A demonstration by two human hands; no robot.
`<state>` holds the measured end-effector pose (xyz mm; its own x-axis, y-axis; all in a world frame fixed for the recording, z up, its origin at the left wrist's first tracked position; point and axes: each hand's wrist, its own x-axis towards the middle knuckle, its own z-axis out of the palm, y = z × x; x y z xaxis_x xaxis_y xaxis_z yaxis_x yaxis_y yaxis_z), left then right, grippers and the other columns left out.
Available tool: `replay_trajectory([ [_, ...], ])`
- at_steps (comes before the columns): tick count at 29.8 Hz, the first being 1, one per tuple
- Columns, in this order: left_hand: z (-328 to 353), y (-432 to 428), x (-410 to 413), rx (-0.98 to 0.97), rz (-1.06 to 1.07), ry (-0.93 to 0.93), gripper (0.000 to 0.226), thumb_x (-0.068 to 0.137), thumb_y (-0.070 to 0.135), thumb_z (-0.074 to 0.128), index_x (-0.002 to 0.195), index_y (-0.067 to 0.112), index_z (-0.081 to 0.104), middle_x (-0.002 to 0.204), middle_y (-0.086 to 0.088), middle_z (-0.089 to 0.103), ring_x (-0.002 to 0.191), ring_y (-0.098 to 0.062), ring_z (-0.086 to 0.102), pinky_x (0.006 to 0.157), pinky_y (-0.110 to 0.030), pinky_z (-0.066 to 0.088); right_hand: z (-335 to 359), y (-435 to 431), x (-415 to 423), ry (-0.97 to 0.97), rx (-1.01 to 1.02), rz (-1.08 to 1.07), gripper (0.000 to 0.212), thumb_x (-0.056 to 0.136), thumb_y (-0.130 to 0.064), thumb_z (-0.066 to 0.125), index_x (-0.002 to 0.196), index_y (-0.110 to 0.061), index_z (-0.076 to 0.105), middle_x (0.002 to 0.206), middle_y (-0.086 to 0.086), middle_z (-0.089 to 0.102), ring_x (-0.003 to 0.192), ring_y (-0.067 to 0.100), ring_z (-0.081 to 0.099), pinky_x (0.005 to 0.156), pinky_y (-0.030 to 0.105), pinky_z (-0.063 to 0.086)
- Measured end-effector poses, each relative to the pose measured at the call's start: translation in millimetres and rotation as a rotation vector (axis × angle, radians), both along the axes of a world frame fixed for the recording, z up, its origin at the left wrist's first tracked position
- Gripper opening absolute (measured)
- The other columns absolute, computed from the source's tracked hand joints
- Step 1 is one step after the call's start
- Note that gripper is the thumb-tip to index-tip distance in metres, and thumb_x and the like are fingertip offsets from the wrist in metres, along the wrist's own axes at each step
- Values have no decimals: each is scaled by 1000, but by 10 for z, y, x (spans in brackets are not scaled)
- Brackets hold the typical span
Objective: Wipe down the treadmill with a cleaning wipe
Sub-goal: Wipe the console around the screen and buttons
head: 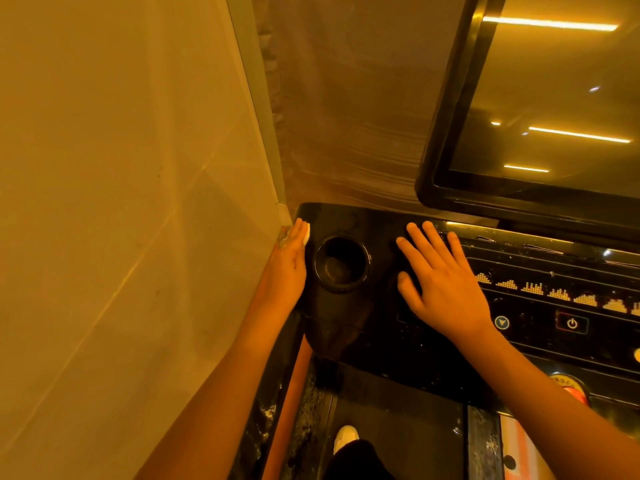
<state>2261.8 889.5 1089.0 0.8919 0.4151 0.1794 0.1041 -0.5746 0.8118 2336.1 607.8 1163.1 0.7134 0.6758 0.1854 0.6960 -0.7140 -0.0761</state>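
The black treadmill console (374, 327) fills the lower middle and right, with a round cup holder (341, 263) near its left end. My left hand (289, 261) lies along the console's left edge with straight fingers, and a small white cleaning wipe (306, 233) shows under its fingertips. Just right of the cup holder, my right hand (440, 282) rests flat on the console with fingers spread and nothing in it.
A pale wall (121, 202) stands close on the left. The glossy screen (540, 98) rises at the upper right. The button panel with a power key (572, 323) and a red stop knob (571, 391) lies to the right. My white shoe (346, 436) stands on the belt below.
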Motion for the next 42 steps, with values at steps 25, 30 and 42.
replay_trajectory([
  [25,-234,-178,-599,-28,-63,6,57,105,0,37,153,30,31,162,21,17,151,-7,19,124,-41,24,-10,-18,7,-21,5,18,59,102,-46,34,155,-20,37,166,5,22,156,22,6,126,50,6],
  [30,-271,-336,-975,-61,-63,-14,60,104,16,35,150,54,30,162,25,20,152,-9,21,122,-26,20,-20,-14,3,-30,14,14,58,102,-44,36,154,-20,38,166,5,24,156,23,9,126,50,9],
  [42,276,53,306,-60,-136,6,51,107,3,37,153,25,32,163,8,21,153,-10,15,125,-41,22,-24,-16,9,-32,13,16,57,103,-43,34,154,-19,39,166,6,24,156,23,8,126,50,9],
])
